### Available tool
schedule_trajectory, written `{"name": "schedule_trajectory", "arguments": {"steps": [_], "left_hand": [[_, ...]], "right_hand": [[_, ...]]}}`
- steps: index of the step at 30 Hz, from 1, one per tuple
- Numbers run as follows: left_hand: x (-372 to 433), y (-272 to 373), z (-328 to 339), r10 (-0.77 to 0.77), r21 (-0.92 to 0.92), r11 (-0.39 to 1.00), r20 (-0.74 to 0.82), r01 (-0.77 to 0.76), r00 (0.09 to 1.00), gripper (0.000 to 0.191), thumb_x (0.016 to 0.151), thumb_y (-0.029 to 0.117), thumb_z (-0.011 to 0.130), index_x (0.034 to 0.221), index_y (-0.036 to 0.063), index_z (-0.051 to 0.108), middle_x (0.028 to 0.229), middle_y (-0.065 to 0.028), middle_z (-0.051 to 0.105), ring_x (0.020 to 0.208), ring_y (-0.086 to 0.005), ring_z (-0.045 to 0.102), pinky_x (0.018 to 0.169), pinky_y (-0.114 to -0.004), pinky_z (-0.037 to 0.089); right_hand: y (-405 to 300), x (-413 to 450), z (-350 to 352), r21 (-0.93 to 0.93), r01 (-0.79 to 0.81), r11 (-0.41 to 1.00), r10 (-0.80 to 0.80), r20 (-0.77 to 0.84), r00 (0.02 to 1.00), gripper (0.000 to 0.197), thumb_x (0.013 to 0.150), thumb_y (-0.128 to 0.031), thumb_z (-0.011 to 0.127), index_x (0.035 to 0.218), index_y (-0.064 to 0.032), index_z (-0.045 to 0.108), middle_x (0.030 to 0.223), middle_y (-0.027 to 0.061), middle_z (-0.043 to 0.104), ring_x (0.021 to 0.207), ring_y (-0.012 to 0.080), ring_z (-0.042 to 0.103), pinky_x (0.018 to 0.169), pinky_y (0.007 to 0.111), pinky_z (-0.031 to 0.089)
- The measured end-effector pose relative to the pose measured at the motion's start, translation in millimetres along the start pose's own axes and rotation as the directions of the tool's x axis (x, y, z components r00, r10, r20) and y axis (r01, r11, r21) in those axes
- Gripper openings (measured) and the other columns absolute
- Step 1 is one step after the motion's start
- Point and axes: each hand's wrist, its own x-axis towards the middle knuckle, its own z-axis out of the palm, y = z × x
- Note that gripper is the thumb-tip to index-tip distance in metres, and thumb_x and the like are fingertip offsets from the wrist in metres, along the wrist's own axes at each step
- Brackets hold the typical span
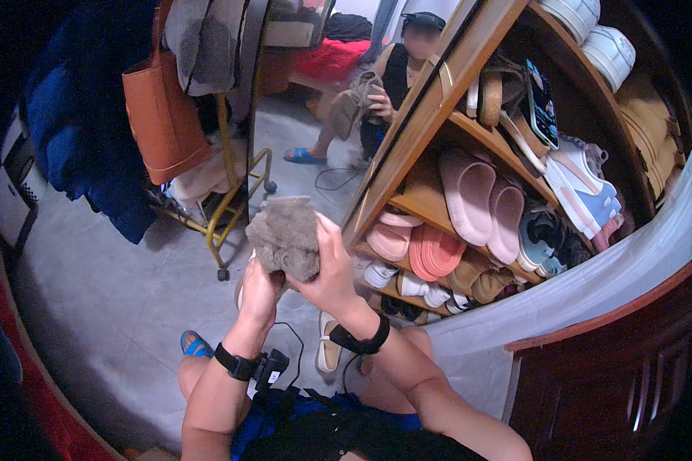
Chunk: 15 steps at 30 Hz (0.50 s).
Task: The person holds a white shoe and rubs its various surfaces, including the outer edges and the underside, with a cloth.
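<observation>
Both my hands hold a grey-brown fuzzy slipper [285, 236] above the floor, in the middle of the view. My left hand [258, 291] grips it from below at its left side, with the fingertips hidden. My right hand [330, 268] presses against its right side, thumb and fingers around the edge. A pale sole edge shows behind my left hand. Beyond, the mirror [305, 124] reflects a person holding grey-brown fuzzy footwear. A cream flat shoe [327, 346] lies on the floor below my right wrist.
To the right stands a wooden shoe rack [427, 210] with pink clogs [467, 201], coral slides [435, 250] and several sneakers. A yellow metal rack on casters [219, 230] is ahead left, beneath an orange bag [164, 115]. A black cable [300, 346] hangs near my wrists.
</observation>
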Motion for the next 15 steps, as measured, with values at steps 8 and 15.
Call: {"name": "schedule_trajectory", "arguments": {"steps": [8, 15], "left_hand": [[-3, -8, 0, -0.133, 0.066, 0.989, -0.007, 0.133, 0.991, 0.040, 0.095, 0.034, 0.038, 0.117, 0.0041, 0.052, 0.103, -0.0052, 0.058, 0.090, -0.0134, 0.055, 0.072, -0.028, 0.045], [-16, -13, 19, -0.131, 0.180, 0.974, -0.049, 0.138, 0.990, 0.049, 0.095, 0.039, 0.037, 0.111, -0.0026, 0.057, 0.097, -0.0084, 0.062, 0.086, -0.0141, 0.060, 0.067, -0.024, 0.039]], "right_hand": [[24, -3, 4, 0.080, -0.200, 0.976, 0.207, -0.084, 0.975, 0.071, 0.062, -0.013, 0.074, 0.122, 0.0030, 0.039, 0.115, 0.0234, 0.047, 0.102, 0.0398, 0.053, 0.084, 0.040, 0.045], [45, 9, -2, 0.280, -0.376, 0.883, 0.427, -0.153, 0.891, 0.047, 0.072, -0.012, 0.069, 0.111, 0.0014, 0.046, 0.098, 0.0202, 0.060, 0.095, 0.0329, 0.059, 0.080, 0.037, 0.046]]}}
